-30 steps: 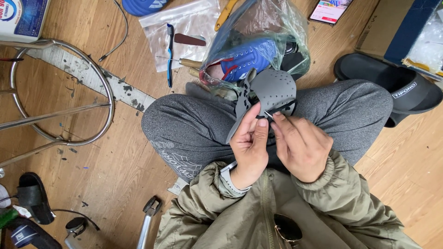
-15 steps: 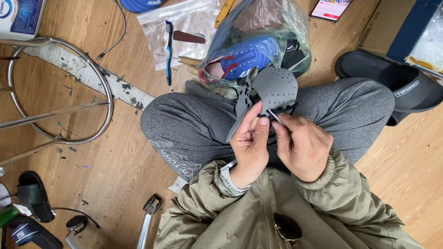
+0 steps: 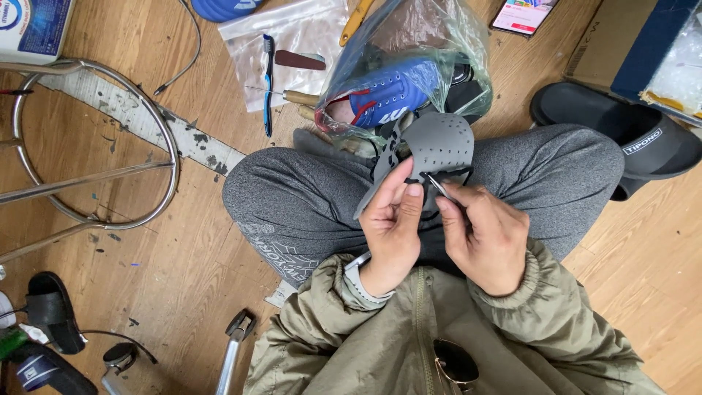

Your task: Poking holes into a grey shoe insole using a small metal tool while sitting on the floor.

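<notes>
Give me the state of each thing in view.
Left hand: gripping the grey perforated shoe piece.
Right hand: pinching a thin metal tool against that piece.
Plastic bag: open, blue shoe inside.
Toothbrush: lying flat.

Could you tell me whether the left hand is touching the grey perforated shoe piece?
Touching: in the head view, the left hand has its fingers on the lower edge of the grey perforated shoe piece.

Both hands (image 3: 439, 227) together over crossed legs (fingers (image 3: 406, 194) pinched).
</notes>
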